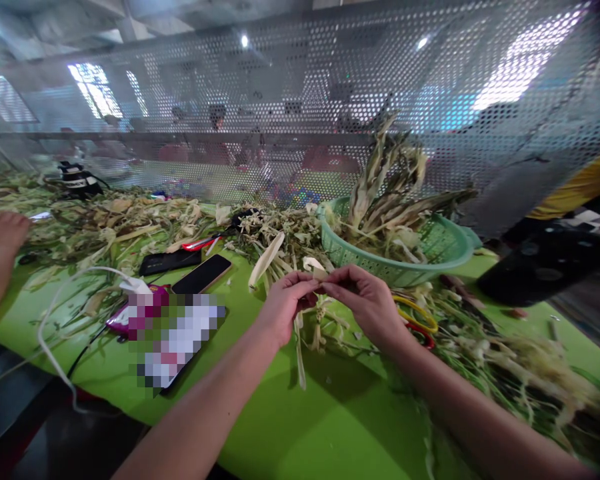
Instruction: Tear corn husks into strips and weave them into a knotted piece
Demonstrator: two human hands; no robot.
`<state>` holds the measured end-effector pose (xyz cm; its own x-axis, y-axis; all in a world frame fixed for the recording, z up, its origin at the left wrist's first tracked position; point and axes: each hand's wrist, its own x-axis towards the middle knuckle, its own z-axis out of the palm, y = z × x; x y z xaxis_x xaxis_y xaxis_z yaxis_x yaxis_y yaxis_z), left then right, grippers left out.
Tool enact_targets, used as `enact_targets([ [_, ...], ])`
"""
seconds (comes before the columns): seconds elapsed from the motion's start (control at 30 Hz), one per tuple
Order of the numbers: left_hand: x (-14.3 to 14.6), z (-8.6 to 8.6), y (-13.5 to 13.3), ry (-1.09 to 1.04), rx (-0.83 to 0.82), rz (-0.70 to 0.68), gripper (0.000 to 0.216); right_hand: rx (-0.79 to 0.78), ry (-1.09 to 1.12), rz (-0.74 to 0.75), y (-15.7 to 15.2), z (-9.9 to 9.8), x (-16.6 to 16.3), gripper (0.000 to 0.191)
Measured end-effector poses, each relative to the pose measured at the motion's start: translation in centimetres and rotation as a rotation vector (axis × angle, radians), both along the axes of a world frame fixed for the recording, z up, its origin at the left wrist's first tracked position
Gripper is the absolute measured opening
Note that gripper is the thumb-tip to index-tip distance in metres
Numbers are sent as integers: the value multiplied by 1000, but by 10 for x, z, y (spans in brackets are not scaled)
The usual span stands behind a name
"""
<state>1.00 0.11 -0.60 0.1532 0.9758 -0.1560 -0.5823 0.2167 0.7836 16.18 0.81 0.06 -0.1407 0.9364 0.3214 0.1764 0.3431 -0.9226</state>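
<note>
Both of my hands meet above the green table [300,427], fingertips pinched together. Between them is a pale strip of corn husk [314,267], its upper end sticking up over the fingers. My left hand [287,303] grips it from the left, closed. From the other side my right hand [365,300] pinches it with thumb and forefinger. Dried strands hang below the hands, and I cannot tell whether they are attached to the held strip. A larger husk leaf [267,260] lies just left of my left hand. Yellow and red looped handles [423,317] show beside my right wrist.
A green plastic basket [395,270] holds dried husks. Loose husks [145,217] cover the table's back; stringy fibres [525,367] lie right. Phones [203,275], a white cable [47,333] and a dark container [540,267] lie around. Another person's hand [3,230] is at left. Perforated metal screen [280,93] behind.
</note>
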Motion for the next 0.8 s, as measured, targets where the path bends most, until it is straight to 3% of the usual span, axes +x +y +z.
enact_targets([
  [0.27,-2,0,-2,200,136,-36,18,-118,223,7,2,6,-1,28],
  [0.5,-5,1,0,371,178,-7,19,-183,82,47,8,4,3,26],
  [0.7,-3,2,0,346,178,44,14,-190,230,-46,5,5,-2,35],
  [0.8,-5,1,2,357,205,59,12,-225,203,-59,5,6,0,32],
])
